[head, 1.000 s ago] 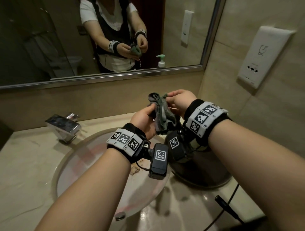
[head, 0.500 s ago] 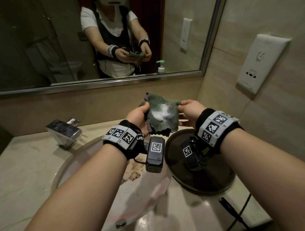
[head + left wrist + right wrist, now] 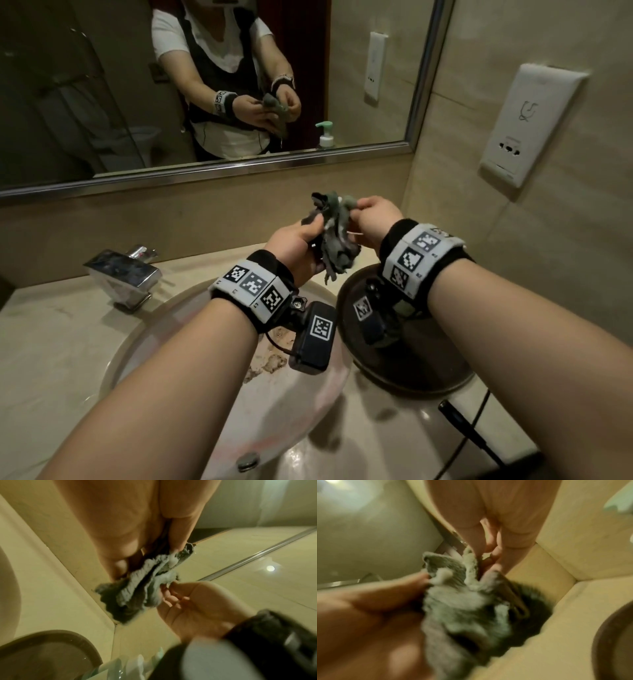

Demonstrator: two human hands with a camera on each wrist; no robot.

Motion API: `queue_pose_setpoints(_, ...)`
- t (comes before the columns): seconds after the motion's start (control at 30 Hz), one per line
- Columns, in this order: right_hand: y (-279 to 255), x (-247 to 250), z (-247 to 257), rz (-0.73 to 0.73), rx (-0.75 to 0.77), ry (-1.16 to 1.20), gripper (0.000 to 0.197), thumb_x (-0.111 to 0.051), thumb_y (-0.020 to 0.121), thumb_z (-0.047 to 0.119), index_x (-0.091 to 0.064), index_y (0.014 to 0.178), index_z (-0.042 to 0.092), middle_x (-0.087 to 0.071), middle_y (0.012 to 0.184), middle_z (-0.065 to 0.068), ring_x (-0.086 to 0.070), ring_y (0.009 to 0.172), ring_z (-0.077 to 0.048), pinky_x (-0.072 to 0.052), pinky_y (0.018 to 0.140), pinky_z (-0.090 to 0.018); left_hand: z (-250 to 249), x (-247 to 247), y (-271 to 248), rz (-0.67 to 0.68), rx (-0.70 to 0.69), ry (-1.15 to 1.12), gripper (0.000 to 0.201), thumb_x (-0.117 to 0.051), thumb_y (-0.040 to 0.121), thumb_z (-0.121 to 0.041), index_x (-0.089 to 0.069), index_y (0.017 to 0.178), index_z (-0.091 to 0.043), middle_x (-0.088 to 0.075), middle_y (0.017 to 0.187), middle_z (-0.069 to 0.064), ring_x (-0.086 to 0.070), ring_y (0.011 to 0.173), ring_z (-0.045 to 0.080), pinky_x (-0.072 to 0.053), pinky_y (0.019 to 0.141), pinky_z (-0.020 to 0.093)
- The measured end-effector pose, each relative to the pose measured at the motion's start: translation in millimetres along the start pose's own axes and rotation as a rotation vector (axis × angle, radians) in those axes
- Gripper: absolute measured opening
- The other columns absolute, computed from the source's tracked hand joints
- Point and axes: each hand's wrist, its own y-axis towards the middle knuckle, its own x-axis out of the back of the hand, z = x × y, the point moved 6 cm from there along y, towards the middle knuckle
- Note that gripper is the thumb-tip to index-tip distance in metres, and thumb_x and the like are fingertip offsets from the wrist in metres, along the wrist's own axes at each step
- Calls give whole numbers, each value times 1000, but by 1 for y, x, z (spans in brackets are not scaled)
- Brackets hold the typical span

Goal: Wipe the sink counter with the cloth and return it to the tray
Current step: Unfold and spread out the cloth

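Head view: you've got the cloth [image 3: 334, 236] bunched up in the air betw. both hands, above the back edge of the sink counter [image 3: 61, 342] and the dark round tray [image 3: 421, 380] by its right edge. Left hand [image 3: 296, 245] grips it, thumb & fingers clamped; right hand [image 3: 375, 214] pinches its top edge w/ curled fingertips.

One cloth [image 3: 334, 236], one tray [image 3: 411, 380], two hands [image 3: 294, 245].

Bathroom: round white ceramic basin [image 3: 191, 342] below fingers, chrome faucet [image 3: 123, 274] left, steel-framed wall mirror [image 3: 102, 85] beyond, beige tiles.
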Motion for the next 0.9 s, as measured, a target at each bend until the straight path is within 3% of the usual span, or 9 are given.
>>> queue_pose_setpoints(0.1,-2,-10,-9,111,143,-329,17,-51,91,7,-51,81,21,-59,94,-6,-62,95,-26,-53,91,-41,-10,4,-3,-2,-17,-16,35,-31,103,-20,-44,133,-8,-60,111,16,-62,93,28,-53,73,42)
queue_pose_setpoints(0.23,-13,-24,-8,276,311,-378,27,-52,91,8,-50,75,30,-58,86,2,-61,93,-23,-53,93,-42,-13,12,-4,-12,-41,39,35,-30,103,-22,-49,127,-5,-61,107,17,-61,94,28,-51,78,41)
queue_pose_setpoints(0.3,-9,-22,-4,256,299,-196,26,-49,93,5,-51,77,25,-57,86,1,-62,88,-23,-57,84,-38,-10,16,-3,-3,-41,104,30,-33,102,-24,-56,112,-8,-63,103,16,-61,90,29,-49,81,42)
queue_pose_setpoints(0.37,-5,-19,3,235,232,63,19,-43,96,-1,-50,85,13,-54,83,-3,-59,74,-17,-57,65,-23,-8,17,-3,7,-43,154,25,-38,100,-22,-60,101,-10,-63,95,14,-60,84,26,-48,78,38)
queue_pose_setpoints(0.47,1,-8,23,187,271,94,22,-40,96,-5,-49,84,12,-52,77,-4,-56,63,-12,-54,53,-14,-7,16,-3,56,-65,157,24,-38,99,-18,-60,98,-11,-66,87,9,-61,79,22,-50,71,33)
queue_pose_setpoints(0.57,6,-1,30,161,339,-105,28,-43,95,-2,-48,78,19,-53,77,-1,-58,68,-17,-57,65,-23,-13,11,-4,99,-79,95,28,-32,101,-20,-53,116,-11,-65,94,9,-67,75,18,-56,61,26)
queue_pose_setpoints(0.67,0,-3,21,165,418,-482,17,-49,93,7,-50,82,20,-64,89,-5,-64,88,-26,-55,86,-40,-26,12,-3,66,-114,22,25,-31,102,-19,-52,114,-13,-63,97,11,-67,74,20,-58,57,28)
queue_pose_setpoints(0.8,-19,-12,10,222,516,-580,9,-53,93,12,-49,89,19,-63,91,-7,-62,87,-25,-53,81,-35,-30,13,-5,78,-88,58,25,-33,102,-22,-56,110,-14,-64,98,11,-64,83,23,-59,64,32)
queue_pose_setpoints(0.9,-17,-15,7,233,520,-516,12,-53,92,10,-52,86,21,-65,94,-10,-63,91,-26,-54,85,-40,-21,15,-5,89,-49,77,28,-33,101,-22,-54,116,-12,-64,104,13,-64,90,26,-59,71,36)
